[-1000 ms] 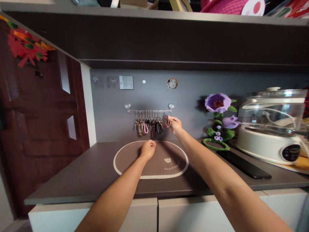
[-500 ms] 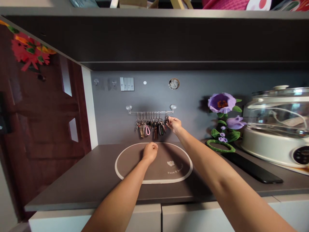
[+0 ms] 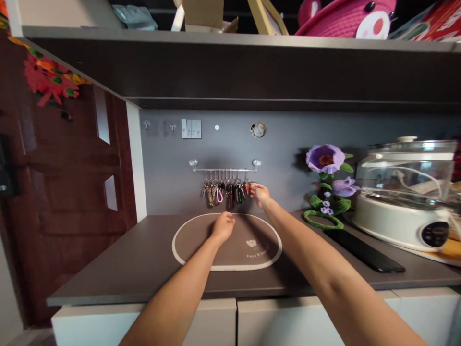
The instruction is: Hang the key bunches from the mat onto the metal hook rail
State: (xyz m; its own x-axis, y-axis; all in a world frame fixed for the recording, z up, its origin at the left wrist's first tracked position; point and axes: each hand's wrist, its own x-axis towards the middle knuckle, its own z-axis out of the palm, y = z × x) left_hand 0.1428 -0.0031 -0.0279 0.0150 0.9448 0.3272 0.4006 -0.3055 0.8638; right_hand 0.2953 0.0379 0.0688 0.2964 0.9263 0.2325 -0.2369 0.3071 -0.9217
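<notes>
While the left hand (image 3: 223, 227) curls above open mat (image 3: 201, 238), right hand (image 3: 260, 194) (grip slightly open) flanks endmost tag (image 3: 247, 188)

And there's the rail (image 3: 225, 170), shiny bare metal; the phone (image 3: 365, 250) on smooth matt countertop (image 3: 108, 259) looks glossy black! Clear, glossy plastic on the steamer's lid (image 3: 406, 168), soft fuzzy cloth on the purple flower (image 3: 325, 158), polished reddish wood-look door (image 3: 72, 202)!
</notes>
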